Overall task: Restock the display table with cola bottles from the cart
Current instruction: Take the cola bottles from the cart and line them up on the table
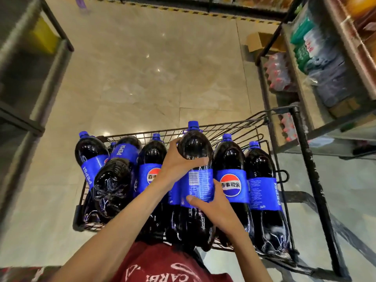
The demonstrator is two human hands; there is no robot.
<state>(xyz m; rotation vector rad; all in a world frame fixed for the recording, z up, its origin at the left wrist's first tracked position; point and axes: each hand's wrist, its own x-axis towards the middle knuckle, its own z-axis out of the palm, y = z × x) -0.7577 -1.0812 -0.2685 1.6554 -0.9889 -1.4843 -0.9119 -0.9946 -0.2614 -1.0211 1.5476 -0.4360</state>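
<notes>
**Head view: bottle gripped two-handed above the cart**

Head view, looking down into a wire cart [240, 129] full of large cola bottles. One bottle [196, 159] raised above the rest, near the cart's middle, cap pointing away from the person. Left hand [175, 163] wrapped over the shoulder of the bottle, fingers curled round the dark upper body. Right hand [215, 206] closed on the lower edge of the label, thumb pressed across the blue band. Both hands clamped on the same bottle; neither spread free.

Handling, as judged: full large bottle, likely heavy; smooth plastic wall and glossy label probably slippery, slightly yielding under a squeeze. Two-point hold at shoulder and waist looks sound. Neck below the cap a likely alternative for a one-hand carry. Drop risk on the tiled floor.

Other bottles in the cart: several upright to either side of the held one; one at the cart's left lying tilted, base toward the camera.

Writing: "PEPSI" in white on blue labels, readable on bottles at the cart's left and right. Round red-white-blue logo with Chinese characters "百事可乐" on the bottle just right of the held one. Barcode and fine print on the held bottle's label, too small to read. Partial white lettering on the red shirt [162, 267], not fully legible.

Display table not identifiable in view.
</notes>
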